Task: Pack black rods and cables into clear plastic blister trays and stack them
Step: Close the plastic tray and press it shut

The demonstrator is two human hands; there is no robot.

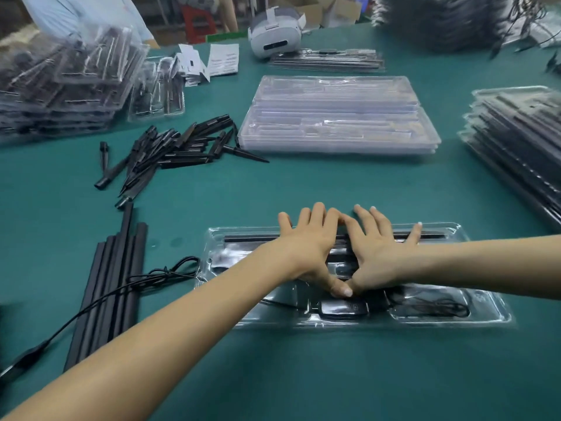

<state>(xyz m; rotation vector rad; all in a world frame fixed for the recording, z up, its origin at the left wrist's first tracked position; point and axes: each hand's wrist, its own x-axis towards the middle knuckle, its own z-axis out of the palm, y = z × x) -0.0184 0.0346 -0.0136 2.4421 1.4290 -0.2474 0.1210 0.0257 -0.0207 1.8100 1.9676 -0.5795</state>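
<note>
Now I am working over the green table (349, 189), which is carrying everything: a stack of empty clear trays (338, 117) lying ahead of me, finished packs piling up at the far left (60, 86) and at the right edge (516, 138). A heap of short black spikes (170, 150) is sitting left of the empty stack, and a bundle of long black rods (112, 287) is lying near my left forearm with a loose cable (136, 284) trailing across it.

Directly in front of me the blister tray (485, 311) is lying flat, already filled: 1 rod (252, 238) is showing along its far channel, a coiled cable (434, 308) is sitting in the near right pocket, and a small black unit (344, 308) is resting in the middle pocket.

I am pressing down on this tray with both hands. My left hand (306, 238) and right hand (379, 247) are lying flat, fingers straight and spread, thumbs meeting at the tips just above the black unit; neither is gripping anything.

I judge this to be the closing step, snapping the pack shut. Next I will probably need to lift the sealed tray by its edges and carry it onto 1 of the finished stacks, keeping it level.
</note>
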